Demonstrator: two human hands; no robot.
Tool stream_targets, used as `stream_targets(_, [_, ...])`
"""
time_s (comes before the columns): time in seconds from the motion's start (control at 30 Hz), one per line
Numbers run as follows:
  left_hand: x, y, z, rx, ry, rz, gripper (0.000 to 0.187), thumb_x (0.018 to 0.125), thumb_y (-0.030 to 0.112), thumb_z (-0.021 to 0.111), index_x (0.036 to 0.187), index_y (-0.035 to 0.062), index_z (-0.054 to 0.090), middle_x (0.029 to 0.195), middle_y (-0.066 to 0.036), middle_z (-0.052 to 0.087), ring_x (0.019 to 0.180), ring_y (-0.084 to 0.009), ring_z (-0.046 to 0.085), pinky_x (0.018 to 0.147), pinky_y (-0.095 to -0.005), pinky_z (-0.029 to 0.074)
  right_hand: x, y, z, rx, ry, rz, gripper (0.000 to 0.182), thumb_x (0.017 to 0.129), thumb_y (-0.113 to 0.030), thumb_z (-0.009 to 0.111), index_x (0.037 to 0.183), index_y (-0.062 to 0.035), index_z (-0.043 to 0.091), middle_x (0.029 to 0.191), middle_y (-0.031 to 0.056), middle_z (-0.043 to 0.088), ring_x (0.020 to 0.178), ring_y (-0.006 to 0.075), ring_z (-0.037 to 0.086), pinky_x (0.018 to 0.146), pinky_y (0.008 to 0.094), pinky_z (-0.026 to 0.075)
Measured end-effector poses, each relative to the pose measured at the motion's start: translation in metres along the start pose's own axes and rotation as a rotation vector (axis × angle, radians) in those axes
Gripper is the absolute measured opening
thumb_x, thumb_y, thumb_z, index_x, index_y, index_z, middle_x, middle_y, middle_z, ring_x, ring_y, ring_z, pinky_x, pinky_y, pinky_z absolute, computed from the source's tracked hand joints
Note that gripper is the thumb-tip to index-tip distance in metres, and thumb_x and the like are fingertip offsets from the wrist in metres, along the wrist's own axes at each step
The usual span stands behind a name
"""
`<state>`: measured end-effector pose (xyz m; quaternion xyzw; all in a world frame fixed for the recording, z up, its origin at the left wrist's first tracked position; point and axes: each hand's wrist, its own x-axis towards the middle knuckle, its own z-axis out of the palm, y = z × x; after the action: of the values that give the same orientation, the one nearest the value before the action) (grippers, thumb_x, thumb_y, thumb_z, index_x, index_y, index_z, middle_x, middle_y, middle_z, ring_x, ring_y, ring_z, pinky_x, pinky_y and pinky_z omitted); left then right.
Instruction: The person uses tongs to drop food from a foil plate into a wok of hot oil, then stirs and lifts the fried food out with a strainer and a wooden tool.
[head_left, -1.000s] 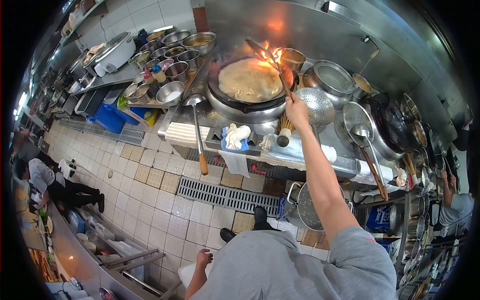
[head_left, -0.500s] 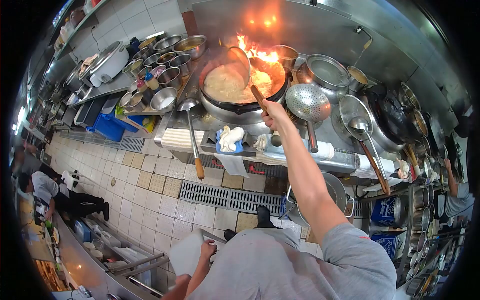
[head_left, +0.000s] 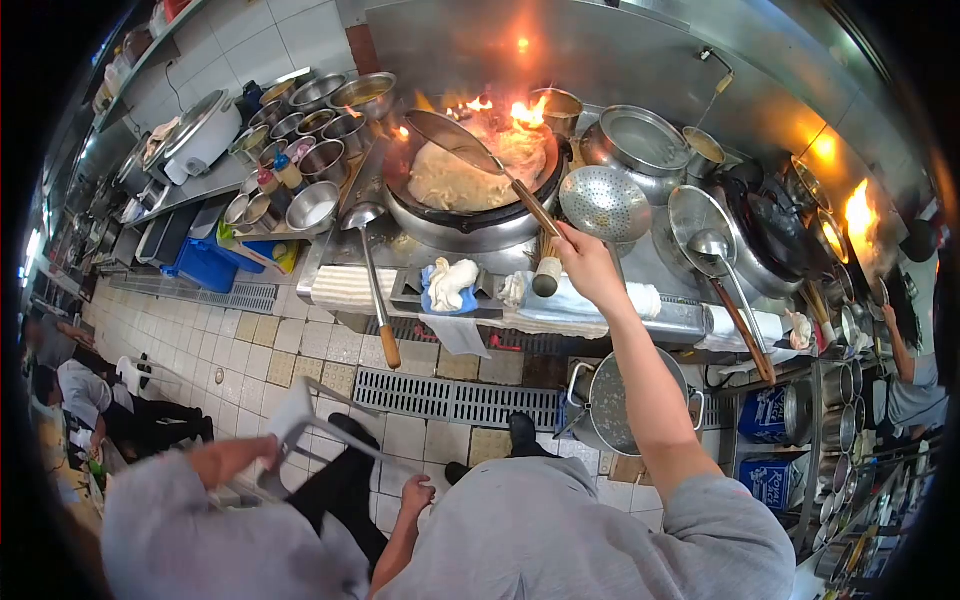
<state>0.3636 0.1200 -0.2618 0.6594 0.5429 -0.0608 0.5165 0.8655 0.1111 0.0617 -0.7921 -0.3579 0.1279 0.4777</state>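
Note:
My right hand is closed around the long wooden handle of a round strainer. The strainer's head is tilted over the wok, where pale, foaming contents bulge up and flames burn along the back. A bamboo brush lies just left of that hand, and a perforated skimmer rests beyond it. My left hand hangs low by my side, its fingers curled, with nothing visible in them. Near it, a co-worker's arm grips a light-coloured stool.
A ladle overhangs the counter edge, beside folded towels and a crumpled cloth. Metal bowls crowd the left shelf. A large pot stands below the counter. Flames rise at another station, far right.
My right hand has drawn back toward me, and the strainer has swung left. The foam has risen higher. A co-worker has come in at lower left with the stool; new flames show far right.

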Motion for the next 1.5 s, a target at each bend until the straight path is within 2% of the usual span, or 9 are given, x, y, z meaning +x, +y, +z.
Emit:
stream_targets(0.17, [0.003,-0.003,-0.002,0.031,-0.023,0.029,0.039,0.065,0.005,0.062,0.103,0.0008,0.056,0.066,-0.011,0.062,0.055,-0.0167,0.060,0.049,-0.0289,0.050,0.042,0.055,0.029,-0.082,0.121,0.068,0.032,0.084,-0.025,0.049,0.111,-0.0087,0.058,0.092,0.0224,0.061,0.090,0.0383,0.058,0.078,0.0421,0.044])
stream_targets(0.7, [-0.056,-0.020,-0.026,-0.146,-0.003,-0.229,0.034,0.071,-0.005,0.060,0.103,0.0019,0.054,0.067,-0.010,0.061,0.053,-0.0166,0.059,0.042,-0.0276,0.045,0.016,0.021,0.058,0.015,0.222,-0.061,0.032,0.086,-0.026,0.048,0.107,-0.0050,0.058,0.087,0.0233,0.061,0.086,0.0372,0.059,0.075,0.0391,0.045])
stream_targets(0.87, [-0.047,-0.082,-0.005,-0.117,0.016,-0.211,0.032,0.069,-0.002,0.064,0.099,0.0022,0.057,0.068,-0.012,0.062,0.053,-0.0179,0.059,0.043,-0.0279,0.045,0.002,0.051,0.071,0.124,0.114,-0.084,0.033,0.087,-0.027,0.047,0.109,-0.0047,0.058,0.089,0.0239,0.061,0.086,0.0372,0.059,0.076,0.0381,0.045])
stream_targets(0.93, [-0.023,-0.153,0.010,0.104,0.172,0.357,0.030,0.067,-0.001,0.065,0.096,0.0019,0.058,0.068,-0.013,0.062,0.052,-0.0184,0.059,0.043,-0.0280,0.044,0.039,0.049,0.078,-0.014,0.063,0.055,0.034,0.087,-0.026,0.047,0.111,-0.0049,0.057,0.089,0.0235,0.061,0.086,0.0368,0.059,0.075,0.0384,0.045])
stream_targets(0.97, [-0.026,-0.147,0.006,0.107,0.170,0.359,0.030,0.067,-0.001,0.065,0.096,0.0019,0.058,0.068,-0.013,0.062,0.052,-0.0184,0.059,0.043,-0.0280,0.044,0.047,0.045,0.080,0.001,0.089,0.060,0.034,0.086,-0.026,0.047,0.111,-0.0052,0.057,0.089,0.0230,0.061,0.085,0.0369,0.059,0.074,0.0392,0.045])
stream_targets(1.13, [-0.053,-0.045,-0.028,-0.135,0.034,-0.144,0.033,0.071,-0.003,0.059,0.103,0.0026,0.055,0.067,-0.013,0.062,0.052,-0.0187,0.059,0.042,-0.0287,0.046,-0.004,0.024,0.073,-0.002,0.143,-0.018,0.035,0.086,-0.023,0.050,0.117,-0.0062,0.055,0.081,0.0172,0.063,0.077,0.0242,0.061,0.069,0.0330,0.044])
stream_targets(1.2, [-0.056,-0.033,-0.031,-0.198,0.043,-0.177,0.034,0.073,-0.004,0.056,0.106,0.0021,0.053,0.067,-0.012,0.061,0.052,-0.0184,0.059,0.041,-0.0284,0.046,-0.012,0.056,0.078,0.036,0.231,-0.155,0.033,0.085,-0.023,0.050,0.113,-0.0059,0.057,0.089,0.0236,0.061,0.088,0.0379,0.058,0.075,0.0400,0.045])
stream_targets(1.33, [-0.052,-0.038,-0.029,-0.134,-0.038,-0.144,0.034,0.072,-0.005,0.056,0.105,0.0018,0.052,0.066,-0.011,0.061,0.051,-0.0178,0.059,0.041,-0.0277,0.044,0.038,0.045,0.075,-0.049,0.099,0.078,0.029,0.086,-0.023,0.050,0.109,-0.0081,0.059,0.090,0.0233,0.061,0.089,0.0402,0.057,0.076,0.0411,0.045])
stream_targets(1.5, [-0.060,-0.030,-0.032,-0.219,0.007,-0.241,0.033,0.073,-0.004,0.057,0.105,0.0014,0.053,0.065,-0.010,0.061,0.050,-0.0162,0.058,0.041,-0.0275,0.044,0.018,0.015,0.080,-0.030,0.231,-0.018,0.035,0.086,-0.024,0.050,0.115,-0.0060,0.055,0.083,0.0183,0.063,0.076,0.0264,0.062,0.069,0.0353,0.046])
